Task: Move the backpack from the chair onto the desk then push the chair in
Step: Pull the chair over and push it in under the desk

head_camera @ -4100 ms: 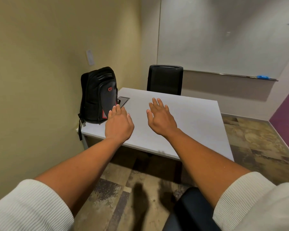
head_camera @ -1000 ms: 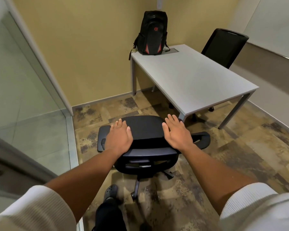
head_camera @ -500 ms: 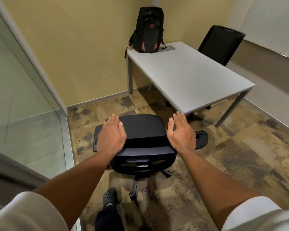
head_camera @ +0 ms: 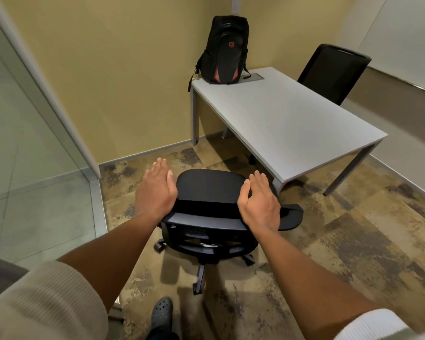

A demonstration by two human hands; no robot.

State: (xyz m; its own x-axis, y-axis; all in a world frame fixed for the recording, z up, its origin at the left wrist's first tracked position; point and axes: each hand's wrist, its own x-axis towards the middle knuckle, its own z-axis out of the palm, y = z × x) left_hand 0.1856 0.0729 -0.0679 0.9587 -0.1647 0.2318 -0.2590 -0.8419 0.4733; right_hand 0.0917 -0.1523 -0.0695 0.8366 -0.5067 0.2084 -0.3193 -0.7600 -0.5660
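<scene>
— Black backpack [head_camera: 225,51], where do you see it?

— I see it upright on the far corner of the grey desk [head_camera: 292,119], its back to the yellow wall [head_camera: 120,69]. One strap hangs over the desk edge. Just beside it, a small dark panel [head_camera: 254,77] is set in the desk top.

— And the chair?

— The black office chair [head_camera: 210,207] stands on the floor in front of the near corner of the desk, not under it. I look at it from behind and above: seat, backrest, one armrest [head_camera: 291,215] on the right side, wheels below.

— Your hands?

— My left hand [head_camera: 156,191] is flat and loose, fingers together, at the left end of the backrest. My right hand [head_camera: 259,202] is the same at the right end, thumb toward the seat. Both are spread, nothing grasped. If the palms touch the backrest, I cannot tell.

— What else is around?

— A second black chair [head_camera: 333,72] is at the far side of the desk. A glass partition [head_camera: 22,143] is on the left, mottled brown carpet [head_camera: 341,241] underneath, and my dark perforated shoe [head_camera: 161,312] at the bottom.
</scene>
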